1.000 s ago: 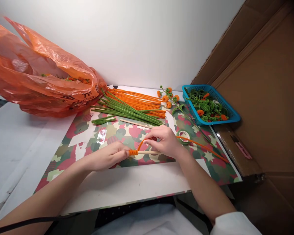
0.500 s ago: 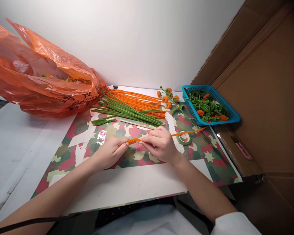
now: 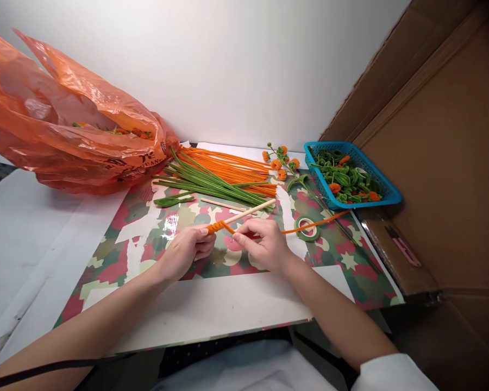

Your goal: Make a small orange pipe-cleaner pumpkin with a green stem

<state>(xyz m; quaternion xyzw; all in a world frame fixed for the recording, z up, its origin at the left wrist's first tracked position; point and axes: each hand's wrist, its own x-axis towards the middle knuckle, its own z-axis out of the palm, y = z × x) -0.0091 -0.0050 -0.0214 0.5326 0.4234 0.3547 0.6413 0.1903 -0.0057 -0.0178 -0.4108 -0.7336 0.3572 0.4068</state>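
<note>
My left hand [image 3: 187, 247] is closed on a thin wooden stick [image 3: 252, 210], which slants up to the right. An orange pipe cleaner [image 3: 217, 227] is coiled around the stick beside my left fingertips. My right hand [image 3: 264, 241] pinches the same pipe cleaner just past the coil. Its loose tail runs out to the right, over a roll of green tape [image 3: 307, 230]. Behind my hands lie a bundle of green pipe cleaners [image 3: 212, 187] and a bundle of orange pipe cleaners [image 3: 224, 165]. A second wooden stick [image 3: 222, 205] rests on the mat in front of them.
A large orange plastic bag [image 3: 85, 146] stands at the left. On the right, a blue basket [image 3: 391, 198] holds green leaves and orange pieces. A stem with orange flowers [image 3: 276, 164] lies near it. A pink cutter [image 3: 403, 247] rests on a box beside the cardboard wall [image 3: 444, 152].
The wooden stick has swung into view, pointing up to the right from my left hand. My right hand has shifted slightly down, and more of the coil shows between my hands.
</note>
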